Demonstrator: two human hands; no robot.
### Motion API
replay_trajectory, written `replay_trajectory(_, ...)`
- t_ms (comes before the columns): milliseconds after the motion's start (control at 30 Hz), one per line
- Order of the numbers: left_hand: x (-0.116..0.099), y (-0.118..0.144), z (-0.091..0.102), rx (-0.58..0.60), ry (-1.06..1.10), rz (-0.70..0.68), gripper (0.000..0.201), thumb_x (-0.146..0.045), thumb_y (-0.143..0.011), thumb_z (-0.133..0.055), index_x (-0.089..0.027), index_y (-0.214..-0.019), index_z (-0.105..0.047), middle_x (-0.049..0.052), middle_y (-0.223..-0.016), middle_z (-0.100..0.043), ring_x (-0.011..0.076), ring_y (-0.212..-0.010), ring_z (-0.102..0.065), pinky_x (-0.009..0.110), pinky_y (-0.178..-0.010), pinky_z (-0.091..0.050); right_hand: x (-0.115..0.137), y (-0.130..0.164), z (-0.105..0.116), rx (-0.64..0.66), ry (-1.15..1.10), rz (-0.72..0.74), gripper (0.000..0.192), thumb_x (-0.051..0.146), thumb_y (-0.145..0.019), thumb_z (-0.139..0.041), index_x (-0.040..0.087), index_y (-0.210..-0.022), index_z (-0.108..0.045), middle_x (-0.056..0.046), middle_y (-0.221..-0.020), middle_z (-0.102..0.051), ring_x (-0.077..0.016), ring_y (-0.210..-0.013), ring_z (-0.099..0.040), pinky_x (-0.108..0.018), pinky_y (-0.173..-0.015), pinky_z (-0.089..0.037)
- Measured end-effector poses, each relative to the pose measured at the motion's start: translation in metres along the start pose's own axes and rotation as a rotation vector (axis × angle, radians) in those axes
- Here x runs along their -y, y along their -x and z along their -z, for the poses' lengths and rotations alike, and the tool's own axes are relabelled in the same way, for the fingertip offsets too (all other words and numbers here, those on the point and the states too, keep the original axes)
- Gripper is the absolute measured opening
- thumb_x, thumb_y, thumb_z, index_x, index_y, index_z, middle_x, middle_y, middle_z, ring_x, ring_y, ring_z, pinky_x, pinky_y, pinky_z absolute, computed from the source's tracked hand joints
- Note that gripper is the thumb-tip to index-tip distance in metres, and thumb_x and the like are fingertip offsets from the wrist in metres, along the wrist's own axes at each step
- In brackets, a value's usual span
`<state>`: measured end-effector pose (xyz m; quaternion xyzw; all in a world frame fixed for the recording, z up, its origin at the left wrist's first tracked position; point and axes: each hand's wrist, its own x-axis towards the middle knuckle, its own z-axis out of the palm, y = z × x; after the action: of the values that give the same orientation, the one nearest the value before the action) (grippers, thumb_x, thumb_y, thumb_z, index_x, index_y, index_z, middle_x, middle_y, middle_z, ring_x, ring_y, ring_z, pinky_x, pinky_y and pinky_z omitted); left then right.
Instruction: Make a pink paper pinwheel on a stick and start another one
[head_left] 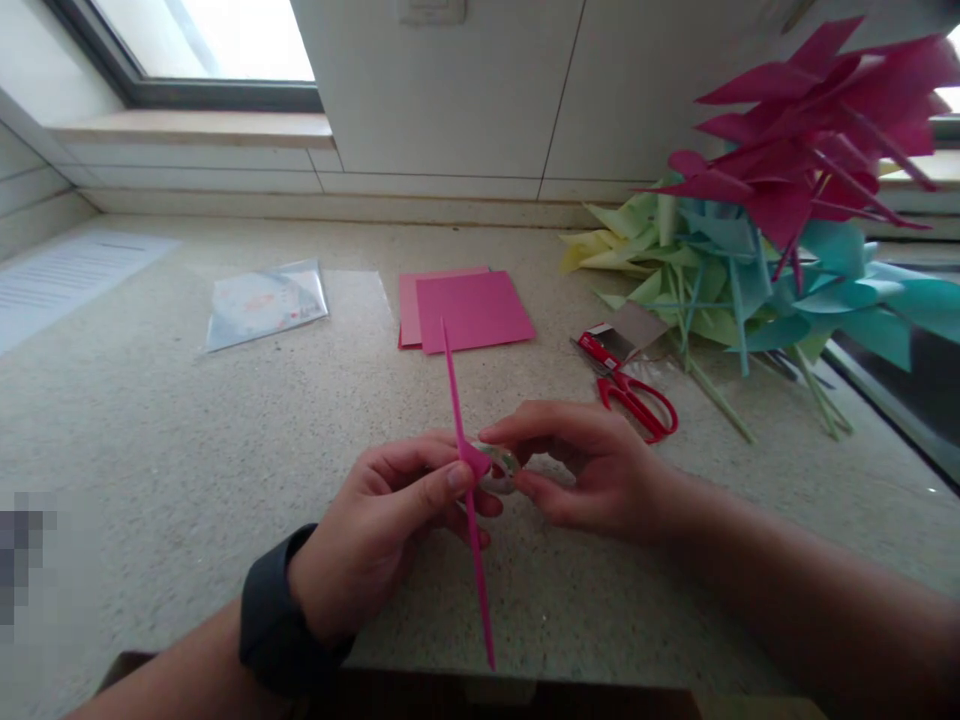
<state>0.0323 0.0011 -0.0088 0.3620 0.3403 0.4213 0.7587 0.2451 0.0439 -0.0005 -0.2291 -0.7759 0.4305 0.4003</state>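
Note:
Between the thumb and fingers of my left hand (pixel 409 495) is a thin rolled stick of pink paper (pixel 481 590), with a small pink flap at its middle. The stick runs from near the paper stack down to the counter's front edge. My right hand (pixel 592 470) pinches a small clear roll of tape (pixel 504 470) between thumb and fingers, right beside the flap. Whether a strip of tape is stuck to the paper I cannot tell. A dark band sits on my left wrist.
Square pink sheets (pixel 480 310) lie stacked behind my hands. Red-handled scissors (pixel 637 400) are at the right, before folded paper pinwheel-like flowers in pink (pixel 802 150), turquoise (pixel 862 290) and pale green. A clear plastic packet (pixel 270 305) and a printed sheet (pixel 67 275) lie left.

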Motion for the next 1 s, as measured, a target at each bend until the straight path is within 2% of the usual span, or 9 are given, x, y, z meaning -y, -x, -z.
replay_trajectory(100, -0.0011, 0.0010, 0.0001, 0.012, 0.030, 0.011, 0.009, -0.023, -0.091, -0.072, -0.021, -0.094, -0.081, 0.002, -0.089, -0.078, 0.0118, -0.076, -0.072, 0.018, -0.065, -0.060, -0.0011, -0.0005, 0.0008, -0.002, 0.096, 0.050, 0.032, 0.006, -0.082, -0.066, 0.015, -0.112, -0.072, -0.006, -0.088, -0.075, -0.0128, -0.074, -0.069, -0.022, -0.066, -0.058)
replay_trajectory(200, -0.0021, 0.0002, -0.0003, -0.014, 0.061, 0.019, 0.009, -0.022, -0.090, -0.073, -0.020, -0.094, -0.081, 0.001, -0.089, -0.078, 0.0111, -0.075, -0.073, 0.017, -0.065, -0.060, -0.0012, -0.0006, 0.0003, -0.071, 0.128, 0.079, 0.028, 0.006, -0.081, -0.068, 0.015, -0.108, -0.073, -0.005, -0.085, -0.076, -0.0116, -0.070, -0.070, -0.020, -0.064, -0.058)
replay_trajectory(400, -0.0033, -0.0007, -0.0026, -0.075, 0.154, 0.040, 0.008, -0.021, -0.086, -0.077, -0.018, -0.093, -0.081, 0.001, -0.087, -0.079, 0.0131, -0.074, -0.075, 0.017, -0.063, -0.061, -0.0031, 0.0017, -0.0017, -0.169, 0.118, 0.048, 0.015, 0.013, -0.084, -0.071, 0.019, -0.098, -0.073, -0.004, -0.082, -0.076, -0.0139, -0.070, -0.073, -0.023, -0.063, -0.060)
replay_trajectory(567, -0.0034, 0.0000, -0.0024, -0.088, 0.189, 0.051, 0.010, -0.021, -0.086, -0.077, -0.016, -0.094, -0.080, 0.002, -0.084, -0.079, 0.0134, -0.075, -0.075, 0.016, -0.064, -0.061, -0.0078, 0.0050, -0.0021, -0.191, 0.062, -0.024, 0.009, 0.017, -0.084, -0.075, 0.022, -0.091, -0.071, -0.002, -0.079, -0.074, -0.0147, -0.074, -0.072, -0.025, -0.065, -0.060)
replay_trajectory(667, -0.0035, -0.0013, -0.0028, -0.104, 0.183, 0.037, 0.010, -0.021, -0.086, -0.077, -0.016, -0.094, -0.080, 0.002, -0.084, -0.080, 0.0125, -0.074, -0.075, 0.016, -0.065, -0.061, -0.0068, 0.0037, -0.0022, -0.169, 0.040, 0.005, 0.021, 0.016, -0.083, -0.075, 0.022, -0.102, -0.070, -0.001, -0.084, -0.073, -0.0134, -0.074, -0.071, -0.025, -0.067, -0.061)
replay_trajectory(767, -0.0035, -0.0020, -0.0035, -0.111, 0.177, 0.027, 0.011, -0.021, -0.085, -0.078, -0.015, -0.094, -0.080, 0.003, -0.084, -0.080, 0.0120, -0.073, -0.074, 0.015, -0.064, -0.061, -0.0040, 0.0019, -0.0017, -0.119, 0.119, 0.082, 0.029, 0.015, -0.083, -0.076, 0.021, -0.111, -0.070, -0.002, -0.085, -0.074, -0.0126, -0.072, -0.071, -0.025, -0.067, -0.060)
replay_trajectory(1000, -0.0031, -0.0006, -0.0026, -0.136, 0.181, 0.028, 0.010, -0.021, -0.083, -0.080, -0.016, -0.092, -0.080, 0.001, -0.084, -0.080, 0.0129, -0.073, -0.075, 0.016, -0.063, -0.060, -0.0052, 0.0044, -0.0023, -0.143, 0.126, 0.036, 0.018, 0.016, -0.084, -0.076, 0.020, -0.099, -0.069, -0.002, -0.085, -0.073, -0.0128, -0.074, -0.070, -0.024, -0.068, -0.060)
